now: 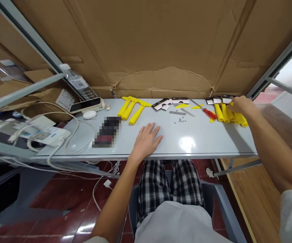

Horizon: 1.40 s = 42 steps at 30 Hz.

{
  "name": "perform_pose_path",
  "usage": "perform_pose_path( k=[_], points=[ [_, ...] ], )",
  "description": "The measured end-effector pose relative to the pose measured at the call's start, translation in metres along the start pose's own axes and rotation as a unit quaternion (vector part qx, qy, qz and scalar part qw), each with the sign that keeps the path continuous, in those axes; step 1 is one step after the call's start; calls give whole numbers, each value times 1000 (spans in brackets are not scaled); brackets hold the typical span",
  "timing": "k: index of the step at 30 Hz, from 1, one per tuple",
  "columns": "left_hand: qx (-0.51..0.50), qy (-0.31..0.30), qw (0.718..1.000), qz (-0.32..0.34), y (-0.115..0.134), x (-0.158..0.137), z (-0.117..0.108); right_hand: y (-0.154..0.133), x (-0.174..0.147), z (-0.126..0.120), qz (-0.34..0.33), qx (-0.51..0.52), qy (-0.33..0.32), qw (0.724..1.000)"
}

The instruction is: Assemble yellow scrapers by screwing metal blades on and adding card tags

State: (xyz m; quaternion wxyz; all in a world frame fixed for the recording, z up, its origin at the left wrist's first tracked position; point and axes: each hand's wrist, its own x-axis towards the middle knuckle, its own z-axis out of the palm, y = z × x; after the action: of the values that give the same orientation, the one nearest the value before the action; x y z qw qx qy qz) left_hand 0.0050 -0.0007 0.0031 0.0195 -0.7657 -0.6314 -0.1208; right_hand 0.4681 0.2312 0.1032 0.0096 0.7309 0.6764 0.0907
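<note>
The right hand (242, 105) bends over yellow handles (219, 113) at the right end of the desk (207, 143), its grip hidden; the left hand (147, 140) lies flat, fingers spread. Likely light, stiff, smooth plastic, the handles should hold best around their thick shafts.

Screwdriver (209, 113): one
Handles (136, 115): three left of the screwdriver, at least four right, partly covered
Cards (217, 99): three right of the screwdriver, at least two left
Blades (177, 113): two, left of the screwdriver
Screws (180, 120): several, left of the screwdriver, too small to count
</note>
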Motion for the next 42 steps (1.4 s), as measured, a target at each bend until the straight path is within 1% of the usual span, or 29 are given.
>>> perform_pose_path(
  k=[1, 3, 6, 8, 10, 11, 14, 15, 16, 17, 18, 20, 22, 23, 26, 31, 34, 36, 38, 42],
  points=[
    [-1, -1, 1000, -2, 1, 0, 0, -10, -5, -3, 7, -4, -9, 1000],
    [0, -4, 1000, -5, 2, -2, -1, -33, -17, -9, -8, -4, -4, 1000],
    [2, -11, 1000, -6, 3, 0, -10, -78, -30, -13, -75, 7, 5, 997],
    [-3, -23, 1000, 0, -1, 10, -21, -108, -34, -10, -114, 19, 12, 993],
    [-15, -43, 999, -2, -11, 30, -35, -135, -34, -3, -156, 48, 24, 986],
    [-19, -28, 999, -27, -19, 44, -41, -146, -33, 1, -167, 61, 29, 984],
    [9, 64, 995, -72, -54, 95, -54, -164, -27, 17, -191, 93, 44, 976],
    [30, 75, 993, -89, -67, 111, -54, -165, -26, 22, -194, 100, 47, 975],
    [51, 69, 990, -110, -80, 125, -53, -165, -24, 25, -194, 106, 50, 974],
    [65, 55, 988, -131, -93, 137, -51, -164, -23, 29, -193, 111, 53, 973],
    [69, 26, 986, -152, -104, 146, -47, -162, -22, 31, -194, 116, 56, 973],
    [57, -43, 978, -196, -120, 155, -39, -157, -22, 32, -197, 129, 61, 970],
    [34, -76, 972, -219, -127, 156, -33, -154, -22, 32, -201, 148, 63, 966],
    [34, -81, 973, -215, -127, 154, -31, -153, -22, 32, -203, 158, 64, 964],
    [49, -77, 977, -191, -119, 148, -31, -154, -24, 32, -207, 180, 70, 959],
    [65, -73, 981, -165, -92, 146, -31, -157, -26, 37, -223, 192, 57, 954],
    [54, -49, 984, -163, -75, 143, -33, -157, -26, 39, -236, 189, 46, 952],
    [41, -45, 984, -165, -67, 139, -37, -155, -25, 39, -239, 184, 43, 952],
    [28, -43, 985, -166, -62, 132, -42, -153, -23, 38, -238, 178, 41, 954],
    [35, -5, 980, -196, -63, 110, -53, -149, -20, 34, -241, 160, 34, 957]
  ],
)
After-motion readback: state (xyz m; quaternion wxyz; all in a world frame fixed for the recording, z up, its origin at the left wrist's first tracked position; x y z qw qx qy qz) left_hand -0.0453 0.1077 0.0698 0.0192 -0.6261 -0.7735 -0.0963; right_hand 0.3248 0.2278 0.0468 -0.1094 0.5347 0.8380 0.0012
